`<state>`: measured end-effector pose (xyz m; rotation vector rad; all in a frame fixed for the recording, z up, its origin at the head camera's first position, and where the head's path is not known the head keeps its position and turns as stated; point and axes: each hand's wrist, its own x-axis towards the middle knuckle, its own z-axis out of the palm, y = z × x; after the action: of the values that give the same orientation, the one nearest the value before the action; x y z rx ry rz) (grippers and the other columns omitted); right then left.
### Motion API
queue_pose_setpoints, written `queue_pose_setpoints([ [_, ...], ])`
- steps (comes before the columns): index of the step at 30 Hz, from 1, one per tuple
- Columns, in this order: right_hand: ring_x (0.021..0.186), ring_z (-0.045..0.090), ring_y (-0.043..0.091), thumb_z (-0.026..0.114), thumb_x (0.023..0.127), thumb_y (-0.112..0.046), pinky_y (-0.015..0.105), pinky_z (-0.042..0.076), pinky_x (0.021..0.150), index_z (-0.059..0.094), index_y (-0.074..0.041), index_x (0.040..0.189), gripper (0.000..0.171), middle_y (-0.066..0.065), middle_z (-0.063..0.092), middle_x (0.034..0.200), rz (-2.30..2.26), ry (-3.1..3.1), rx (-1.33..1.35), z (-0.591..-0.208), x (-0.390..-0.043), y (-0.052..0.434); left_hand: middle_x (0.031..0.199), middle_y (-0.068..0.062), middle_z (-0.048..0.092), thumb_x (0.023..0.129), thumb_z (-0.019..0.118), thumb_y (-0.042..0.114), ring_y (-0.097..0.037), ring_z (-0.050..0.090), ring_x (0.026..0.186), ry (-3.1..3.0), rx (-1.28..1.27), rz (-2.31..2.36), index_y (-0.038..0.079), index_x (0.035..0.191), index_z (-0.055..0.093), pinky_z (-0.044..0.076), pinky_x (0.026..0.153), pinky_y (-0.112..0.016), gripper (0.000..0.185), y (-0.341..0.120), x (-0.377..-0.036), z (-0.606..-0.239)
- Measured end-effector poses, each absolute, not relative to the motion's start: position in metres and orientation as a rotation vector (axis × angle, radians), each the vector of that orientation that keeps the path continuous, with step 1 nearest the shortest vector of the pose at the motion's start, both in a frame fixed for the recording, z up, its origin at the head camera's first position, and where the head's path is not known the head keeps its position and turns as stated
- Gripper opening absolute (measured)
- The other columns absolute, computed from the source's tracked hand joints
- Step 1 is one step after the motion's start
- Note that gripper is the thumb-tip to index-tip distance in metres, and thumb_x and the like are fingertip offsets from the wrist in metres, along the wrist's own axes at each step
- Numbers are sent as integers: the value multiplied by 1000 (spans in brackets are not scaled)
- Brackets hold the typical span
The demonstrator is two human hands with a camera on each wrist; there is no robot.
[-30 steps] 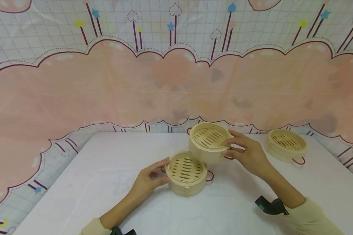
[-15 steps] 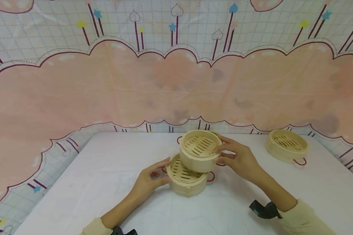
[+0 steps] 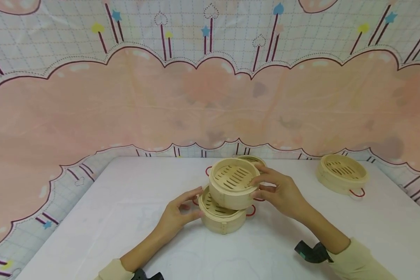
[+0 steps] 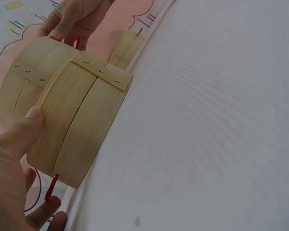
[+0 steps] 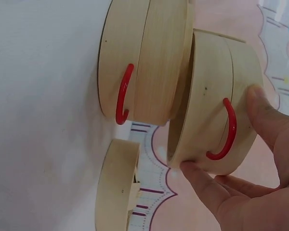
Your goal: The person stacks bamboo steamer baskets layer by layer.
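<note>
While the upper steamer [image 3: 232,182] hangs tilted over the lower steamer [image 3: 221,216], its near-left edge dips toward the lower rim and its far-right side rides higher. Not yet seated: the right wrist view shows a gap between the two walls, upper tier offset toward the right hand.

Right hand [image 3: 280,192] grips the upper steamer by its right wall, thumb on the rim, fingers [image 5: 202,185] curled under the base beside its red handle [image 5: 221,132]. Steamer lies to the left of that hand, round, flat axis tipped off vertical.

Left hand [image 3: 178,212] holds the lower steamer on the table [image 3: 133,217]; thumb [image 4: 24,130] presses the side wall, fingers loosely curled round its left side. Lower steamer sits flat, red handle [image 3: 250,210] toward the right.

Right hand carries the load; left hand only steadies.

Outward: a third piece of bamboo [image 3: 252,160] shows just behind the stack, mostly hidden. Another steamer [image 3: 342,173] sits well apart at the far right of the table. Pink cloud-print backdrop [image 3: 126,101] behind.
</note>
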<state>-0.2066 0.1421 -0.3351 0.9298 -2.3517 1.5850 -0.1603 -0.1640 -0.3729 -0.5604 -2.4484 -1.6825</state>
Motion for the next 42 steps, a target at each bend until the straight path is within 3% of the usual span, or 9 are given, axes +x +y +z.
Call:
queue_pose_setpoints([
  [3, 133, 38, 35, 78, 72, 5, 32, 51, 83, 69, -4, 96, 27, 21, 41, 144, 1583, -2365, 941, -336, -206, 140, 126, -9, 60, 79, 78, 10, -34, 52, 114, -2443, -567, -1666, 7, 133, 55, 40, 91, -52, 59, -164, -160, -373],
  [10, 131, 40, 35, 78, 73, 0, 33, 51, 83, 70, -8, 96, 26, 18, 40, 145, 1569, -2395, 948, -337, -205, 137, 134, -10, 55, 78, 78, 7, -36, 49, 116, -2411, -589, -1641, 5, 134, 53, 41, 90, -51, 61, -164, -159, -372],
  [17, 132, 39, 35, 78, 73, 3, 33, 51, 83, 70, -6, 97, 26, 17, 40, 145, 1630, -2374, 952, -339, -203, 135, 129, -18, 56, 75, 79, 3, -38, 50, 116, -2329, -635, -1606, 6, 137, 48, 44, 84, -52, 70, -165, -160, -372],
  [25, 136, 34, 34, 78, 74, 0, 32, 50, 84, 70, -7, 96, 24, 20, 40, 145, 1689, -2404, 947, -337, -199, 130, 134, -15, 53, 73, 80, 1, -42, 53, 113, -2267, -646, -1592, 6, 140, 45, 44, 82, -55, 76, -165, -161, -374],
  [32, 133, 38, 35, 77, 75, 0, 32, 50, 84, 70, -7, 96, 23, 19, 41, 144, 1701, -2388, 981, -337, -198, 126, 140, -13, 47, 72, 80, 0, -43, 49, 116, -2252, -676, -1542, 4, 139, 44, 42, 84, -57, 76, -165, -161, -374],
  [37, 134, 37, 35, 77, 75, -1, 32, 50, 85, 69, -7, 95, 23, 21, 40, 144, 1712, -2383, 997, -338, -197, 125, 137, -11, 51, 72, 81, 0, -39, 49, 119, -2266, -686, -1497, 5, 137, 47, 44, 85, -54, 73, -165, -161, -373],
  [42, 132, 38, 35, 78, 75, -2, 32, 50, 84, 70, -9, 94, 22, 20, 41, 144, 1665, -2392, 1003, -339, -196, 125, 138, -12, 51, 71, 81, -1, -27, 46, 125, -2269, -705, -1464, 3, 135, 49, 44, 85, -53, 71, -164, -161, -373],
])
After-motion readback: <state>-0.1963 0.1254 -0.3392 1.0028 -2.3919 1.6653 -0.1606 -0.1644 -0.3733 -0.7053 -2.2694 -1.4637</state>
